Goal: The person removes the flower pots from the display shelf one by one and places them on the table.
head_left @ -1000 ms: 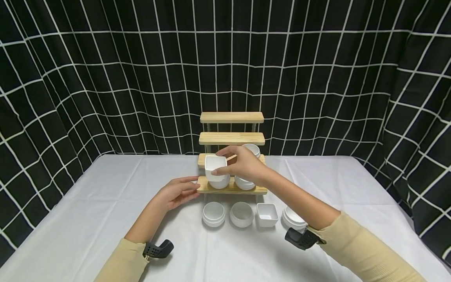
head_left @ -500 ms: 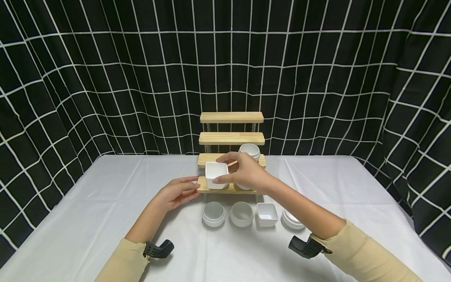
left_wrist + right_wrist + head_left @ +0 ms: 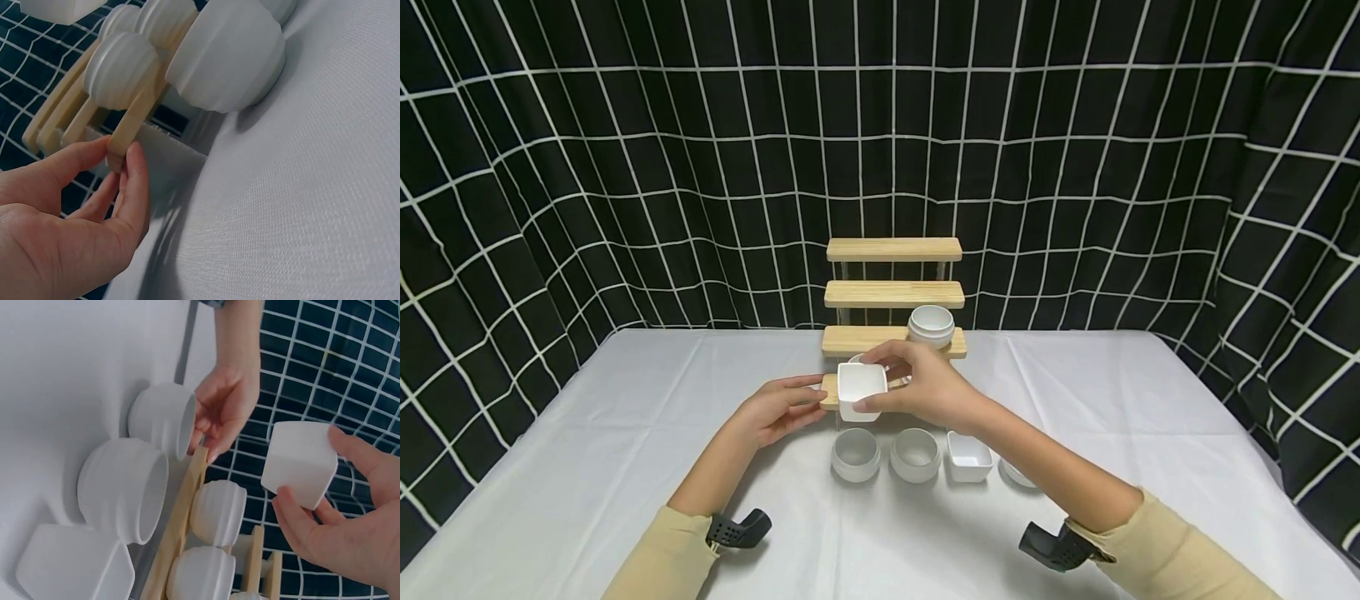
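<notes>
My right hand (image 3: 934, 387) pinches a small white square bowl (image 3: 861, 393), holding it up in front of the lowest board of a stepped wooden stand. The right wrist view shows thumb and fingertips on opposite sides of the bowl (image 3: 300, 464), apart from the stand. On the stand's left side, my left hand (image 3: 786, 408) grips the end of that lowest board (image 3: 129, 132) between thumb and fingers. Two round white bowls sit on this board, one of them (image 3: 219, 511) nearer the left hand; from the head they are mostly hidden.
Another round bowl (image 3: 932, 325) stands at the right of the second step. The upper boards (image 3: 893, 293) rise behind it. Before the stand, a row on the white cloth holds round bowls (image 3: 856, 456) and a square bowl (image 3: 969, 458); my right forearm partly covers the rightmost one.
The square bowl in my right hand has come down and toward me, from above the lowest board to in front of it. My left hand has stayed on the board's end.
</notes>
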Motion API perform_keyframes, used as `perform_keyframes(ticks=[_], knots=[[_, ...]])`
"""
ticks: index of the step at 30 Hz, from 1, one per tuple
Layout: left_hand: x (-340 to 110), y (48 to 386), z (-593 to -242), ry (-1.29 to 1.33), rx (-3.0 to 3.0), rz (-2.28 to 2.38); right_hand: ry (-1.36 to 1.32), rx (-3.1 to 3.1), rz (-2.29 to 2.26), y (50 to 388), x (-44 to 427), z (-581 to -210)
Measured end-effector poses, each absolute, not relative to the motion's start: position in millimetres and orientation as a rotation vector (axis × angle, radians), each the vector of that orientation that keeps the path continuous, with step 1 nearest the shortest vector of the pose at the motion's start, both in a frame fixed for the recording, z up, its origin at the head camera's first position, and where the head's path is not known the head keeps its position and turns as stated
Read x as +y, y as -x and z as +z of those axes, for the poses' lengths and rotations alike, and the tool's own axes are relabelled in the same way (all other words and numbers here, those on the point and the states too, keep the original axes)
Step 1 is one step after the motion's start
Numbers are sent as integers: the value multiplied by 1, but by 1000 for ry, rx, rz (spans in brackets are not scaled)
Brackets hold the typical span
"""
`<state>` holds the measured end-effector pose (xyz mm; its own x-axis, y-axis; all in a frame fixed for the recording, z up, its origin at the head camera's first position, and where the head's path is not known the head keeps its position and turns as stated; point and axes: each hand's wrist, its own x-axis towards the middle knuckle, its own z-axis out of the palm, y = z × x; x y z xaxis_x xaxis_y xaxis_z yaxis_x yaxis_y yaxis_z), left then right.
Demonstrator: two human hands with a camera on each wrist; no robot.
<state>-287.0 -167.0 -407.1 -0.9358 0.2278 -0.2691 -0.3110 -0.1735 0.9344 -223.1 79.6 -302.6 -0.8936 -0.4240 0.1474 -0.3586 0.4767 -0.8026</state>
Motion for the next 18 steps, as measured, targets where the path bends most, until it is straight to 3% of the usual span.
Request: perform_keyframes(ticks=[18], knots=[[-167,287,-407,105,1750,2171,683,2520,-1500,210,79,-321]])
